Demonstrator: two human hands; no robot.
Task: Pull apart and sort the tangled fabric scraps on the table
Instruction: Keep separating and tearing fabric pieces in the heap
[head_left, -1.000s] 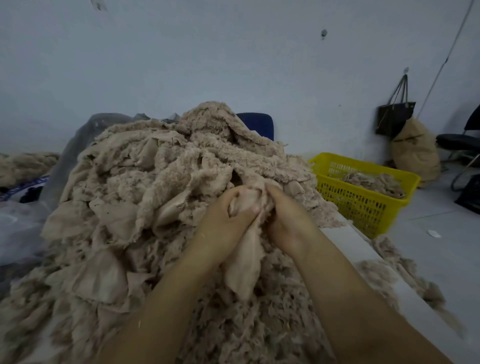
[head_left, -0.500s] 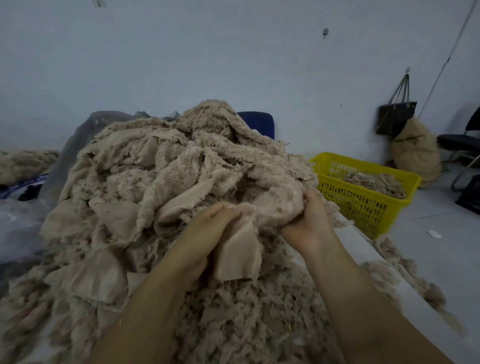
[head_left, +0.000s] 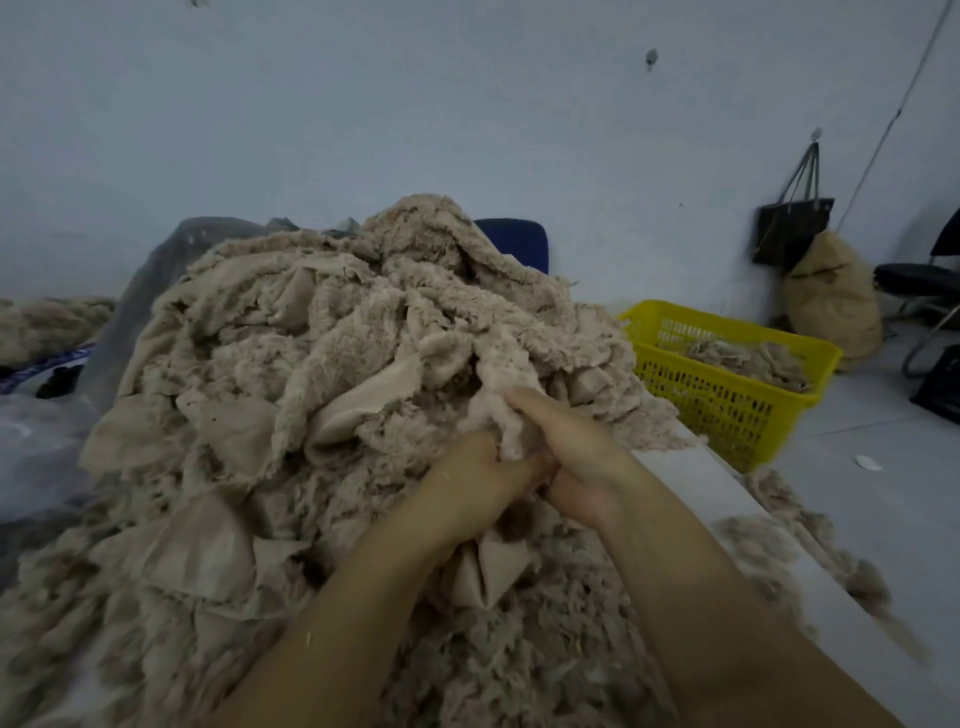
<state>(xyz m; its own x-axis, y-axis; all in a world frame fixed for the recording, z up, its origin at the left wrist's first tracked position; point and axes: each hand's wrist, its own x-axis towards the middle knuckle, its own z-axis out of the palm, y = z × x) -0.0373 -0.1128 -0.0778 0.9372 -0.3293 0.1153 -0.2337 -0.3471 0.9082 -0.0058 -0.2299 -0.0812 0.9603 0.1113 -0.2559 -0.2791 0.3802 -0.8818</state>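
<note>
A tall heap of tangled beige fabric scraps (head_left: 322, 395), some fleecy and some smooth, covers the table in front of me. My left hand (head_left: 478, 488) and my right hand (head_left: 576, 457) are pressed together at the heap's right front. Both grip the same fleecy beige scrap (head_left: 498, 405), which rises from between them into the pile. A smooth folded piece (head_left: 483, 571) hangs below the hands.
A yellow plastic basket (head_left: 727, 410) with some scraps in it stands on the floor at the right. The table's white edge (head_left: 691, 478) runs along the right, with loose scraps over it. A black bag and a tan sack sit by the wall. A blue chair back shows behind the heap.
My right hand has come back left from the heap's right side and now meets my left hand. Both have closed on one fleecy scrap.
</note>
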